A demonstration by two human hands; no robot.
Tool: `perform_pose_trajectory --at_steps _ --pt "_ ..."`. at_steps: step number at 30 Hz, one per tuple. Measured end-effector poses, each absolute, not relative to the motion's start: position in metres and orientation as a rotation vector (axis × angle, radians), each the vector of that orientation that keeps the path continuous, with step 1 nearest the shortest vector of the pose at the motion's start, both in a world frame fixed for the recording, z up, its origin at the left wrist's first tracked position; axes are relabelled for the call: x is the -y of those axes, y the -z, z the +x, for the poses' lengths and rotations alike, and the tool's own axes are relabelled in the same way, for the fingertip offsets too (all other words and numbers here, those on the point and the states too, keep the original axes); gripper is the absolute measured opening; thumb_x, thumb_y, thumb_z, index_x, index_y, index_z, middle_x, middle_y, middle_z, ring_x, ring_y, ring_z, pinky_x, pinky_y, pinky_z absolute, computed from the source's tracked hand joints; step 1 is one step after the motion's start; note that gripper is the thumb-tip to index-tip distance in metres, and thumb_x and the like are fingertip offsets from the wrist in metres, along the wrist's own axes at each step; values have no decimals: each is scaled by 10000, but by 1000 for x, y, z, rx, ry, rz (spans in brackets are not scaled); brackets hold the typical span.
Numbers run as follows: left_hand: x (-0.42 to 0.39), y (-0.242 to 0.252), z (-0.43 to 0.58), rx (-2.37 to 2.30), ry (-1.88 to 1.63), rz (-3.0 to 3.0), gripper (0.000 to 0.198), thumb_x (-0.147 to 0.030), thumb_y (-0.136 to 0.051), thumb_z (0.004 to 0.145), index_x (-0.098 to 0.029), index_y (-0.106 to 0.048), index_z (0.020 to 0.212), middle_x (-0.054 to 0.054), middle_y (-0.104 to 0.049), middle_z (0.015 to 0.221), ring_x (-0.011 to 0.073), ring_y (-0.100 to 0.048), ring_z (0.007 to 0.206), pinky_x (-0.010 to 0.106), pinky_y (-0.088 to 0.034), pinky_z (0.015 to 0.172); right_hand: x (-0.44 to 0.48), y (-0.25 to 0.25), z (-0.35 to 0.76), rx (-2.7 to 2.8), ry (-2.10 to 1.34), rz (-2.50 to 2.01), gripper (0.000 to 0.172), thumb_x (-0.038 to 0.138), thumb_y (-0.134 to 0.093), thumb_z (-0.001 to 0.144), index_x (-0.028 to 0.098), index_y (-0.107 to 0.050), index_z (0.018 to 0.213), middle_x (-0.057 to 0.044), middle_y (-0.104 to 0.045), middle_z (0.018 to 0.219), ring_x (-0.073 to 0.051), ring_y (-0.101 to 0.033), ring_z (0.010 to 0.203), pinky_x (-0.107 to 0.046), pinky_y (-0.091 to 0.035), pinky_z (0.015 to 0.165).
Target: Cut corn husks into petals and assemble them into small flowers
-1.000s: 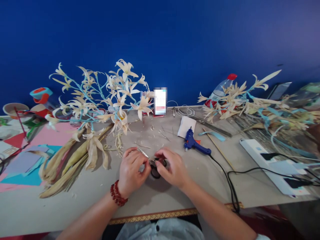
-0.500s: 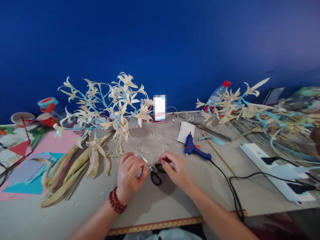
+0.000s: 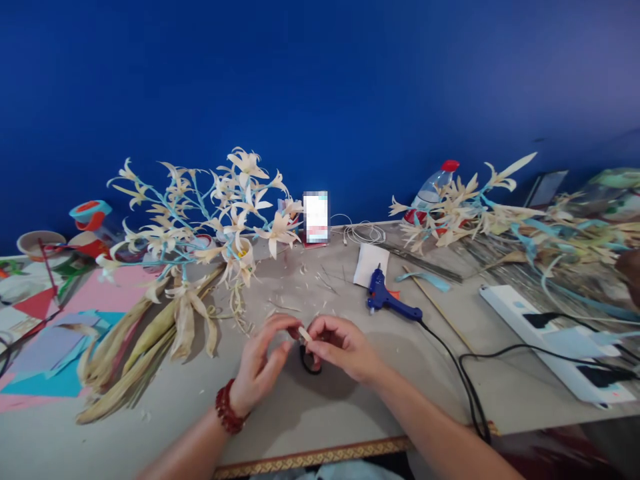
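A small pale strip, perhaps a bit of dried husk, is pinched between the thumb and fingers of my right hand. My left hand, a dark red bead bracelet at its wrist, has its fingertips close to the strip's far end. Its thumb stays apart from its fingers, and whether they touch the strip is hard to see. Below both hands lie scissors with black handles, mostly covered. To the left are dried corn husks. A spray of pale husk flowers on light blue stems stands behind them.
A blue glue gun rests at right on a white pad; its black cord runs toward a white power strip. A phone stands by the wall. Coloured paper lies at left, more husk flowers at right.
My hands have come together over the scissors. The left hand's fingers have opened out toward the right hand, and the pale strip now shows plainly in the right hand's fingers.
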State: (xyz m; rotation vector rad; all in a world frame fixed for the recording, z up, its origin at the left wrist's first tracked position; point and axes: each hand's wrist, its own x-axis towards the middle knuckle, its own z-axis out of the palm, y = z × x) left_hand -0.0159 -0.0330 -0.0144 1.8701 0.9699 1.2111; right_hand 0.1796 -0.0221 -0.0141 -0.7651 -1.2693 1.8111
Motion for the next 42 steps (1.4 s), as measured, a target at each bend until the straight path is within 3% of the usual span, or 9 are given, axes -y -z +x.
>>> perform_pose_trajectory --at_steps 5,10,16,22,29,33,37,40,42 --pt "30 15 -10 -788 -1066 1241 193 -296 -478 910 -172 -625 893 47 -574 857 189 -525 853 299 -408 802 23 7 183 1560 -1623 -840 271 417 -649 827 153 -595 797 -7 -568 713 -105 -572 574 -221 -453 545" --pt "29 11 -7 -740 -1008 957 88 -235 -622 840 -166 -599 790 4 -533 760 127 -478 719 244 -376 714 20 8 183 1620 -1602 -840 232 381 -590 862 154 -617 823 -24 -599 753 -110 -576 587 -226 -455 556" --pt "28 11 -8 -707 -995 847 109 -233 -626 834 -155 -609 760 9 -543 745 122 -479 698 248 -370 714 21 11 182 1592 -1550 -830 199 365 -585 870 171 -617 902 -9 -575 756 -112 -564 597 -228 -457 562" --pt "27 13 -8 -708 -957 785 82 -203 -660 796 -152 -608 758 7 -546 750 117 -480 686 245 -370 686 21 15 180 1762 -1326 -884 193 351 -600 861 169 -615 798 0 -562 719 -104 -508 623 -197 -407 544" --pt "22 18 -8 -699 -987 667 114 -219 -655 798 -151 -590 735 -3 -542 674 113 -486 639 248 -386 662 13 18 189 1745 -1335 -952 234 392 -604 857 168 -614 791 5 -554 692 -111 -501 603 -210 -402 542" --pt "20 24 -10 -800 -1053 669 145 -239 -683 775 -155 -580 719 -19 -539 654 98 -480 626 223 -386 643 -19 12 196 1857 -1064 -1109 184 352 -603 862 186 -640 792 -12 -609 745 -154 -553 703 -252 -425 634" --pt "21 28 -10 -857 -1087 706 154 -252 -693 766 -160 -574 734 -30 -546 664 80 -480 616 196 -372 624 -74 10 198 2087 -541 -1339 109 293 -606 850 214 -680 832 -30 -636 873 -181 -575 799 -291 -437 738" --pt "21 30 -11 -891 -1096 736 181 -279 -702 757 -161 -567 731 -36 -546 649 71 -478 590 182 -344 582 -109 18 195 2087 -407 -1423 87 232 -623 833 189 -689 796 -63 -634 921 -214 -559 909 -327 -406 834" --pt "20 32 -11 -907 -1090 730 202 -293 -715 739 -164 -561 727 -41 -544 636 70 -477 571 183 -330 560 -123 25 192 2094 -360 -1463 91 213 -639 819 169 -690 758 -73 -635 896 -216 -557 882 -332 -397 827"
